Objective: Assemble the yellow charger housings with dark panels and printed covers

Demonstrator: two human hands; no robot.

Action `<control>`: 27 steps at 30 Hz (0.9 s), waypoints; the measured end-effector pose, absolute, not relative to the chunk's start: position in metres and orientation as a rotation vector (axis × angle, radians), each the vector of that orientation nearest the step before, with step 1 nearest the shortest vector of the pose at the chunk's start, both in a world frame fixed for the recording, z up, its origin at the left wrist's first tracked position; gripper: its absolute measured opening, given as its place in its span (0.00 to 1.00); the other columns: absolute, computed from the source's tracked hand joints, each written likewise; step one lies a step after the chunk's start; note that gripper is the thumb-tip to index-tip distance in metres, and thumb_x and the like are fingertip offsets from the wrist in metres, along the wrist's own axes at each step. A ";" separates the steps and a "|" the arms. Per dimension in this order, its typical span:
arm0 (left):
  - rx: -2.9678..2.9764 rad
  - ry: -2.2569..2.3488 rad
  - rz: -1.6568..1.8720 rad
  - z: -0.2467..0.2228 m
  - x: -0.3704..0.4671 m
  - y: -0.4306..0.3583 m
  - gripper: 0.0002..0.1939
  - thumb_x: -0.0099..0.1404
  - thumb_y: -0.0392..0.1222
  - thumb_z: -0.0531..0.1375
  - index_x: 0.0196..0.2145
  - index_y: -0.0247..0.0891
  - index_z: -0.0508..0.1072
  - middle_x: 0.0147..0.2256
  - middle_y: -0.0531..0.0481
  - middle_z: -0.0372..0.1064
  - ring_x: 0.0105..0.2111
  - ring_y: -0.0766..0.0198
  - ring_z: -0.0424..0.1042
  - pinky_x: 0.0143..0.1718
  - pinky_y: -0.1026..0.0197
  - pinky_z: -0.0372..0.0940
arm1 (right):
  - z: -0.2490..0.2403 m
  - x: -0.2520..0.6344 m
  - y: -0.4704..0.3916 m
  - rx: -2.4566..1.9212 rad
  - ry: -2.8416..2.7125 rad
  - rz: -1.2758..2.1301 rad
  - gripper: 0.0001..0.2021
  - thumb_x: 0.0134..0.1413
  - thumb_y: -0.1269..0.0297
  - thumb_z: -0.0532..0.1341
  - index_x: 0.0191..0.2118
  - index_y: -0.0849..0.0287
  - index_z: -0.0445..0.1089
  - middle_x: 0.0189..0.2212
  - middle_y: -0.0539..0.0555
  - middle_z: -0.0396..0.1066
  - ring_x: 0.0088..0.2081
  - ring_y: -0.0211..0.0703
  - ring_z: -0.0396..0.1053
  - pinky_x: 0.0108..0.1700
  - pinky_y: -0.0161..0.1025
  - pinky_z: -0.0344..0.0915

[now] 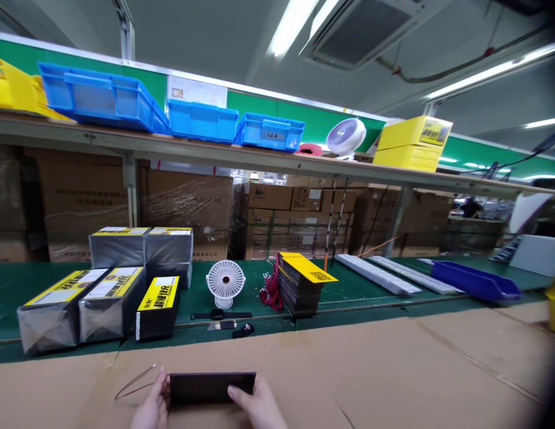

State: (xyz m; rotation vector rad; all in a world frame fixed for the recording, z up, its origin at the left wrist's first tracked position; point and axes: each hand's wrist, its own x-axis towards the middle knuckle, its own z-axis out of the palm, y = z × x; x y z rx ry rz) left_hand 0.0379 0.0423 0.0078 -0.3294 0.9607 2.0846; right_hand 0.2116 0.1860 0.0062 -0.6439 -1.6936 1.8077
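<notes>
Near the bottom of the head view, a flat dark rectangular panel (pixel 201 387) is held between both hands above the brown cardboard surface (pixel 375 369). My left hand (pixel 154 402) grips its left end, and my right hand (pixel 254 402) grips its right end with the thumb on the face. A thin reddish wire (pixel 135 381) with a small white plug sticks out to the left, beside my left hand. Beyond the cardboard stand a white fan (pixel 225 280), a stack of dark pieces (pixel 299 292) topped by a yellow card, and a bundle of red wires (pixel 272 289).
Black-and-yellow boxes (pixel 156 307) stand at the left. A watch-like strap (pixel 219 314) lies before the fan. White bars (pixel 378 275) and a dark blue tray (pixel 476 280) lie right. Overhead, a shelf (pixel 214 146) carries blue bins (pixel 203 121) and yellow boxes (pixel 409 143).
</notes>
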 end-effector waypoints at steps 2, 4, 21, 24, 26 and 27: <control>-0.370 0.983 2.086 0.006 0.036 0.045 0.04 0.64 0.35 0.54 0.31 0.37 0.68 0.28 0.53 0.66 0.30 0.69 0.67 0.56 0.61 0.52 | 0.008 0.212 0.187 -0.640 -1.713 1.810 0.27 0.36 0.56 0.69 0.44 0.65 0.70 0.45 0.61 0.72 0.50 0.54 0.66 0.55 0.46 0.57; -0.396 0.999 2.085 0.006 0.035 0.047 0.06 0.64 0.34 0.53 0.30 0.37 0.68 0.28 0.53 0.67 0.29 0.69 0.67 0.54 0.62 0.53 | 0.007 0.211 0.188 -0.638 -1.725 1.815 0.27 0.35 0.55 0.69 0.44 0.64 0.70 0.45 0.61 0.72 0.51 0.55 0.66 0.55 0.47 0.56; -0.288 1.030 2.111 0.002 0.041 0.043 0.05 0.64 0.34 0.55 0.36 0.34 0.70 0.35 0.48 0.71 0.34 0.68 0.70 0.41 0.66 0.63 | 0.014 0.214 0.182 -0.638 -1.703 1.845 0.23 0.42 0.60 0.67 0.45 0.63 0.69 0.47 0.58 0.71 0.51 0.51 0.67 0.55 0.43 0.58; -0.261 1.016 2.116 0.001 0.041 0.043 0.05 0.64 0.35 0.55 0.36 0.34 0.70 0.35 0.48 0.71 0.35 0.68 0.70 0.39 0.67 0.63 | 0.015 0.215 0.181 -0.620 -1.711 1.829 0.23 0.42 0.61 0.67 0.47 0.63 0.68 0.47 0.58 0.71 0.51 0.50 0.66 0.55 0.43 0.58; -0.248 1.008 2.118 0.000 0.040 0.043 0.05 0.64 0.35 0.55 0.37 0.34 0.70 0.36 0.48 0.71 0.35 0.68 0.70 0.37 0.67 0.64 | 0.015 0.214 0.181 -0.626 -1.704 1.833 0.24 0.42 0.61 0.67 0.47 0.63 0.67 0.48 0.58 0.71 0.51 0.51 0.66 0.56 0.43 0.57; -0.248 1.006 2.118 0.000 0.040 0.043 0.05 0.64 0.35 0.55 0.37 0.34 0.70 0.36 0.48 0.71 0.35 0.68 0.70 0.36 0.67 0.64 | 0.014 0.214 0.182 -0.627 -1.698 1.838 0.24 0.41 0.61 0.67 0.47 0.63 0.67 0.48 0.58 0.70 0.51 0.51 0.66 0.56 0.44 0.57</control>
